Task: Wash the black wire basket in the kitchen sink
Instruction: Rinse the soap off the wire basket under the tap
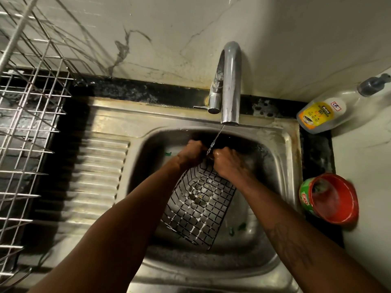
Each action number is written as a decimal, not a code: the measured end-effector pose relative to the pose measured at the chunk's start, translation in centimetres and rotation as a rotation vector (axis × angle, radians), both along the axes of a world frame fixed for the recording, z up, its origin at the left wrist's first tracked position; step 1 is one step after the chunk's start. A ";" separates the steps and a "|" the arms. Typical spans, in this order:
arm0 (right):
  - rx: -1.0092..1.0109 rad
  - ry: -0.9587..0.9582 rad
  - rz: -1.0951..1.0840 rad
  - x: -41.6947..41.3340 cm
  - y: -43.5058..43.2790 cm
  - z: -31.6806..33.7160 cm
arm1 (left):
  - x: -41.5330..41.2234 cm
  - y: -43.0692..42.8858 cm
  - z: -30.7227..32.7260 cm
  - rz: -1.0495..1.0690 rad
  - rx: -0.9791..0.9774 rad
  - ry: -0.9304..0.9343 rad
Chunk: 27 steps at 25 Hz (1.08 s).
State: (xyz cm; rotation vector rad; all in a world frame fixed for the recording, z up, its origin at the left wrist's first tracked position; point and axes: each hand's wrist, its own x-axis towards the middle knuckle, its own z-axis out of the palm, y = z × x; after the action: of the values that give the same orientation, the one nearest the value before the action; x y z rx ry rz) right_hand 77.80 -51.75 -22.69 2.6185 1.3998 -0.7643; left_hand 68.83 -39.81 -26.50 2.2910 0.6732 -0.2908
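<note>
My left hand and right hand both clench the far rim of the black wire basket, tilted in the steel sink under a thin stream from the tap. Ribbed drainboard and dish rack lie left; soap bottle and red tub right, against the marble wall.

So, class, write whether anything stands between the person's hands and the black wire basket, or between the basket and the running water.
Nothing visible does. The left hand and right hand both grip the black wire basket at its far edge in the sink, and the stream from the tap falls onto that edge between them.
</note>
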 end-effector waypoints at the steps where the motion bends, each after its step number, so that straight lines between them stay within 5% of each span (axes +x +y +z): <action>1: -0.014 0.009 0.011 -0.1 0.3 0.0 | 0.0 -0.1 0.1 0.006 0.003 -0.010; 14: 0.020 0.120 -0.160 -1.2 -1.0 -0.2 | -0.3 -1.0 -1.0 0.037 -0.022 0.089; 22: -0.030 0.135 -0.046 -0.1 -0.3 -1.5 | -1.2 0.3 -1.3 0.019 -0.067 0.071; 27: 0.002 0.240 -0.206 0.1 -0.1 -1.4 | -2.7 1.8 -1.2 -0.065 -0.061 0.152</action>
State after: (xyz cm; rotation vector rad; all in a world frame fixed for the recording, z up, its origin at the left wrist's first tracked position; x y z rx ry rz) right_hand 77.94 -51.81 -24.13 2.7787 1.1887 -1.1354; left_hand 66.17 -38.02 -27.68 2.2512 0.6576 -0.5140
